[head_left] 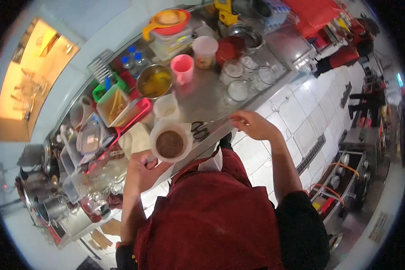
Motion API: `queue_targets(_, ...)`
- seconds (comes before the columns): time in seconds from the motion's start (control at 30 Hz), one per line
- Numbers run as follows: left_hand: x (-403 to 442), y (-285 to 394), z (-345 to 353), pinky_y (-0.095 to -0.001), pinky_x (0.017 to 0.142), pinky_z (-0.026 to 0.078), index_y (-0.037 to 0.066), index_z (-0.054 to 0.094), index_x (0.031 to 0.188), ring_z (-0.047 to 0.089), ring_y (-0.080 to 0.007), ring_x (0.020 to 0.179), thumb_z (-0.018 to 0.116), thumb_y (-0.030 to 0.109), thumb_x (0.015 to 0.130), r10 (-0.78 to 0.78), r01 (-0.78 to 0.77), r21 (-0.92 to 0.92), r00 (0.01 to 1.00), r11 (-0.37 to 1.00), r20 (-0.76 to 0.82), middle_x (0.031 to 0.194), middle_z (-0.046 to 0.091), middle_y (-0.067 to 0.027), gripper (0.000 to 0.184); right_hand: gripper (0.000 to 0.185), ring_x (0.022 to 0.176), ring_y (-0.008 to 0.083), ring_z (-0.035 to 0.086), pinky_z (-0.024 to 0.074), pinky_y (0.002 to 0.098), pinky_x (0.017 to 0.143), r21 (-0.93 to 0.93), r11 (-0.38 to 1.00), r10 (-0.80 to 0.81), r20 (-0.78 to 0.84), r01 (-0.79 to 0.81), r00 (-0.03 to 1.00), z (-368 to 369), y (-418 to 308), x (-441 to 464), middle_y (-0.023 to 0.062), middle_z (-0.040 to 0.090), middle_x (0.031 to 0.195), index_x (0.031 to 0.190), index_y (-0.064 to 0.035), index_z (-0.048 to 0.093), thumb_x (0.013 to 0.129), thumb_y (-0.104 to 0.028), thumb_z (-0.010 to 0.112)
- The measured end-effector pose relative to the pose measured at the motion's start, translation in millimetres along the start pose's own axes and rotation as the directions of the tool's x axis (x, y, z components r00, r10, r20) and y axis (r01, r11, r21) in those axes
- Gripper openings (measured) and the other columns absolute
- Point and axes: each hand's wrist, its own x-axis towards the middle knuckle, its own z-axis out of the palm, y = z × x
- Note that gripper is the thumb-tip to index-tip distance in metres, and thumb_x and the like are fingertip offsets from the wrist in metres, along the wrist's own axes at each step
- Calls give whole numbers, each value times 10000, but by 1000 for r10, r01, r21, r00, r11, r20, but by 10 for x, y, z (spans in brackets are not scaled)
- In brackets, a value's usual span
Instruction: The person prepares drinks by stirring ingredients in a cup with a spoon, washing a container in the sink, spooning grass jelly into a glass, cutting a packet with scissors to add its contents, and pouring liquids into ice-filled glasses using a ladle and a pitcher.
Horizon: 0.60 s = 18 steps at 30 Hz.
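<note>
My left hand (145,168) is closed at the near side of a white plastic jug (188,152), which has brown contents (170,144) inside. The jug is at the front edge of the steel counter (202,101). A pair of black-handled scissors (199,130) lies just right of it. My right hand (252,125) is raised over the counter's edge, its fingers curled together; whether anything is between them is too small to tell. Behind the jug stand a smaller white container (166,107) and a metal bowl (154,82) of yellow liquid. Several glass jars (237,91) are beyond my right hand.
A pink cup (182,69), a white tub (205,51) and a red and orange strainer stack (168,21) stand farther back. Plastic containers (114,107) and glassware (105,177) crowd the left side. Another person (344,58) is at the upper right. A shelf unit (342,180) stands at the right.
</note>
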Motion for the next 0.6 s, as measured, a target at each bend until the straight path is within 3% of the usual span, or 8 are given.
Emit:
queue_targets(0.03, 160, 66, 112, -211, 467, 222, 37, 686, 815, 280, 0, 542, 774, 96, 791, -8, 8, -4, 1000, 1000, 7, 593, 419, 119, 108, 301, 819, 221, 648, 518, 352, 752, 55, 995, 78, -13, -77, 997, -166, 188, -154, 147, 675, 1000, 1149, -22, 599, 937, -233, 565)
queue_targets(0.1, 491, 34, 226, -247, 463, 217, 40, 560, 660, 262, -33, 546, 802, 141, 764, 97, -139, 446, 988, 884, 116, 567, 310, 90, 283, 293, 811, 215, 643, 518, 345, 745, 122, 981, 150, -8, -148, 989, -465, 513, -384, 144, 676, 995, 1145, -17, 598, 939, -221, 562)
queue_targets(0.17, 795, -23, 448, -268, 468, 228, 42, 457, 618, 269, -57, 552, 814, 166, 750, 92, -126, 293, 988, 948, 127, 563, 260, 61, 400, 281, 807, 211, 643, 517, 334, 729, 186, 953, 259, -102, -238, 960, -696, 783, -553, 137, 677, 984, 1143, -16, 598, 942, -208, 559)
queue_targets(0.27, 1109, 390, 828, -262, 484, 240, 5, 499, 651, 282, -64, 556, 803, 196, 765, 14, -65, 457, 993, 887, 115, 578, 261, 55, 378, 288, 798, 229, 642, 517, 345, 741, 147, 944, 316, -143, -295, 938, -918, 1225, -624, 135, 683, 991, 1147, -26, 603, 938, -221, 568)
queue_targets(0.33, 1318, 552, 1026, -269, 482, 251, 1, 502, 644, 290, -62, 557, 802, 204, 768, -4, -60, 465, 991, 883, 136, 563, 285, 58, 383, 289, 810, 243, 649, 518, 354, 750, 144, 934, 347, -129, -328, 929, -1058, 1399, -584, 135, 687, 995, 1147, -33, 605, 936, -227, 573)
queue_targets(0.4, 1510, 548, 1070, -319, 474, 305, -2, 482, 603, 335, -101, 518, 804, 272, 763, -53, -60, 642, 986, 764, 155, 504, 388, 6, 452, 291, 822, 256, 656, 519, 363, 760, 132, 927, 367, -111, -352, 923, -1203, 1475, -512, 135, 691, 999, 1147, -39, 607, 933, -234, 577)
queue_targets(0.53, 1794, 588, 1275, -370, 474, 333, 2, 435, 578, 362, -176, 475, 805, 345, 741, -73, -97, 741, 978, 664, 193, 499, 426, -78, 530, 294, 883, 286, 669, 519, 377, 783, 62, 928, 370, -59, -367, 927, -1439, 1552, -327, 141, 696, 1016, 1147, -43, 608, 927, -236, 582)
queue_targets(0.6, 1882, 732, 1406, -395, 478, 342, -4, 449, 588, 381, -234, 472, 802, 393, 721, -207, -37, 835, 962, 549, 179, 512, 402, -115, 547, 292, 899, 290, 671, 520, 377, 785, 52, 938, 345, -27, -343, 938, -1526, 1590, -263, 145, 696, 1017, 1145, -42, 608, 925, -233, 584)
